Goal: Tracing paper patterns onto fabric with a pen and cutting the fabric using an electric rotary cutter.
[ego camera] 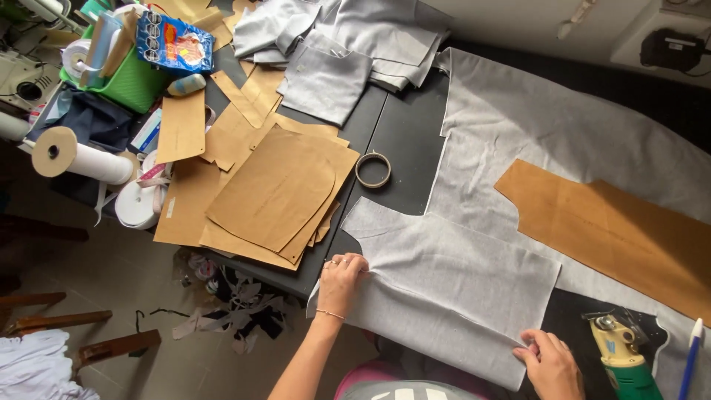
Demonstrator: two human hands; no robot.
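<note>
Both hands are on the cut grey fabric piece (452, 289) at the near edge of the dark table (404, 137). The left hand (342, 280) lies flat, fingers together, pinning its left edge; the right hand (549, 363) pinches the near right corner, probably to keep it taut. A brown paper pattern (615, 230) lies on the bigger cloth (563, 126) toward the right edge, electric cutter (622, 352) beside the right hand

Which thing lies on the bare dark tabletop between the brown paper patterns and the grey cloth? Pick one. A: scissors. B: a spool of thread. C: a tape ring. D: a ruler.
C: a tape ring lies flat on the dark table, apart from the brown paper patterns and the grey cloth.
</note>
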